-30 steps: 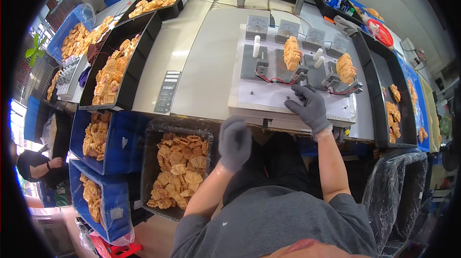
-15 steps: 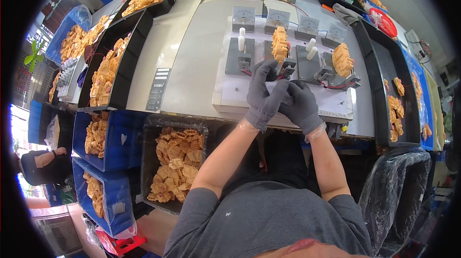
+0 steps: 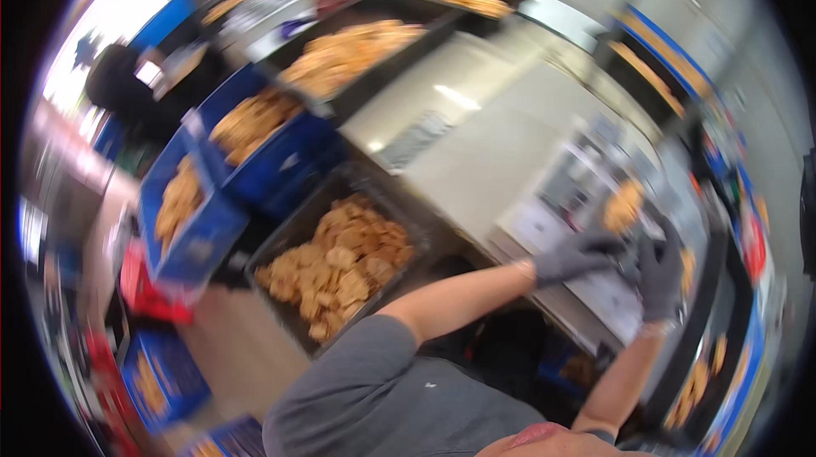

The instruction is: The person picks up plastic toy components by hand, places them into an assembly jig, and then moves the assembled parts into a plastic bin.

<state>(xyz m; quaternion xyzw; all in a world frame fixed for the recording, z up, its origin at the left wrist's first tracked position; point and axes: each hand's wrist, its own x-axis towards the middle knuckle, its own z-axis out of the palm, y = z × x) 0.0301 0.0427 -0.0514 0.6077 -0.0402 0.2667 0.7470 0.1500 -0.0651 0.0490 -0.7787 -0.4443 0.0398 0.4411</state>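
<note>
Left hand (image 3: 580, 258) and right hand (image 3: 660, 274) are working beside the piece (image 3: 623, 207) above the board (image 3: 533, 221); blur is hiding whether fingers are gripping; a knuckle catching its edge could be tipping it

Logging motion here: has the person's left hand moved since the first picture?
Yes: the left hand moved rightward and forward, from short of the white panel to over it.
</note>
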